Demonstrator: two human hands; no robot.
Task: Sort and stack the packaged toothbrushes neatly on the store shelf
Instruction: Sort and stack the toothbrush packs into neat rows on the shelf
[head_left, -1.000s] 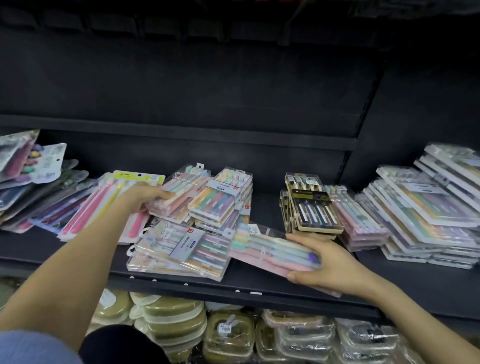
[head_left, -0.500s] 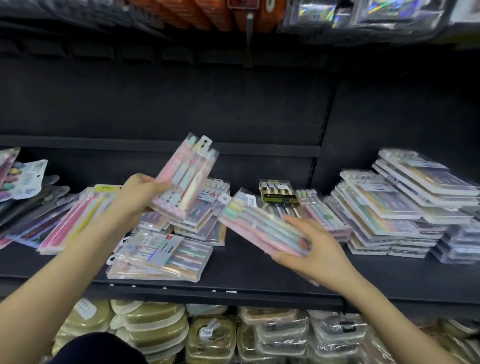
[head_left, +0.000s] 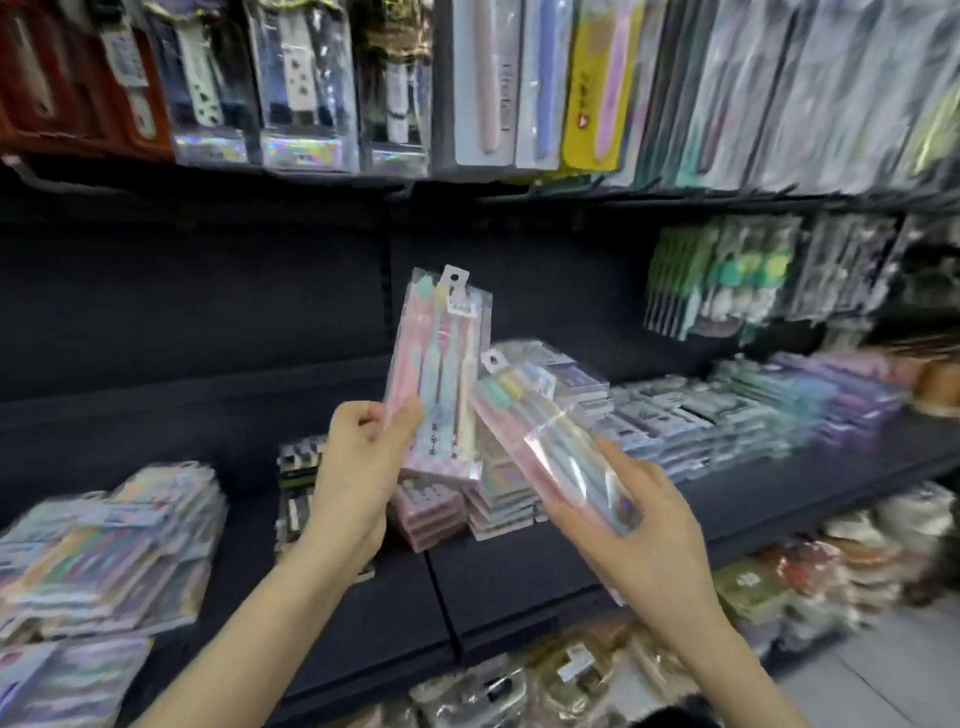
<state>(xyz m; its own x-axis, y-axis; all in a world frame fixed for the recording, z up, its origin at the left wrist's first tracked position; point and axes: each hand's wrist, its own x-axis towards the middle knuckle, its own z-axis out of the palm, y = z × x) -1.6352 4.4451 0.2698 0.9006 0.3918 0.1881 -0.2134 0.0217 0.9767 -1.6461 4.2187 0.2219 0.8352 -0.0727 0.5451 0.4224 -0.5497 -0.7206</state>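
One upright pack (head_left: 441, 374) | tilted pack (head_left: 550, 452) | pink stack (head_left: 428, 512) behind, on shelf (head_left: 519, 571)

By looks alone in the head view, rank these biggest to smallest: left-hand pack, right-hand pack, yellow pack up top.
1. right-hand pack, though nearest the camera, so unsure against the next.
2. left-hand pack.
3. yellow pack, cut off by the frame's top.

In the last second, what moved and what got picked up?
The left hand took a pastel pack off the stacks and raised it upright. The right hand kept its grip on the second pack and lifted it from the shelf up beside the first, tilted. The view also swung right. The stacks stayed put.
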